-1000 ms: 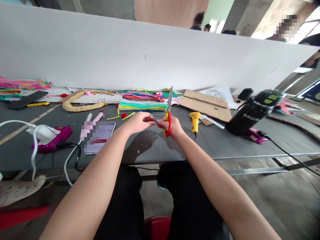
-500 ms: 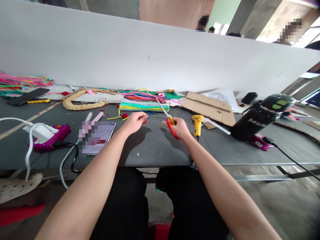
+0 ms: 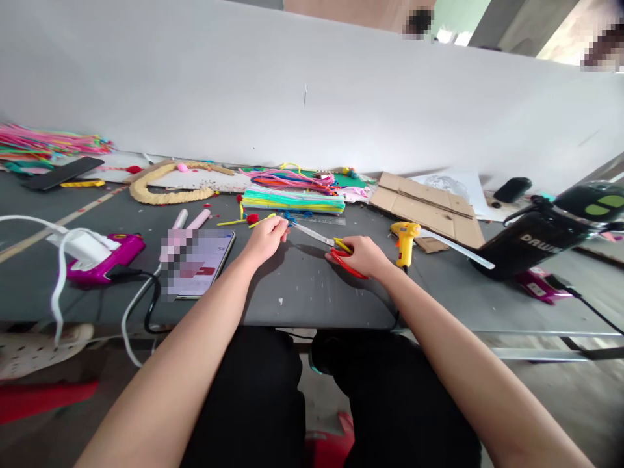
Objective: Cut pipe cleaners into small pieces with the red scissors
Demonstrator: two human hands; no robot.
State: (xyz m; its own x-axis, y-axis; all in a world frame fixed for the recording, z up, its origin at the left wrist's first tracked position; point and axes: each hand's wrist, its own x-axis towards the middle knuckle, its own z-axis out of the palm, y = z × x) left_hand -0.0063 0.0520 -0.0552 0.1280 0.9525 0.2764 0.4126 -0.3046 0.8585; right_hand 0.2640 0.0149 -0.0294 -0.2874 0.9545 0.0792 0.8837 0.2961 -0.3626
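Observation:
My right hand (image 3: pixel 364 257) is closed around the handles of a pair of scissors (image 3: pixel 314 234), one loop red and the other yellow. Their blades point left and look nearly closed, the tips close to my left fingertips. With thumb and fingers pinched together, my left hand (image 3: pixel 266 244) holds a small blue piece (image 3: pixel 290 221), perhaps a bit of pipe cleaner; most of it is hidden. Just behind lie a red pom-pom (image 3: pixel 252 220) with yellow pipe cleaners and a bundle of green and yellow pipe cleaners (image 3: pixel 292 200).
A phone (image 3: pixel 207 263) and a purple power strip (image 3: pixel 104 260) lie at left. To the right are a yellow glue gun (image 3: pixel 404 244), folded cardboard (image 3: pixel 429 205) and a black bottle (image 3: pixel 531 237). A tan curved form (image 3: pixel 146 192) rests near the white partition (image 3: pixel 195 84).
The scissors have swung from pointing away to pointing left, tips near my left fingers. My right hand has moved right. The left fingers now pinch more tightly. The view has shifted a little.

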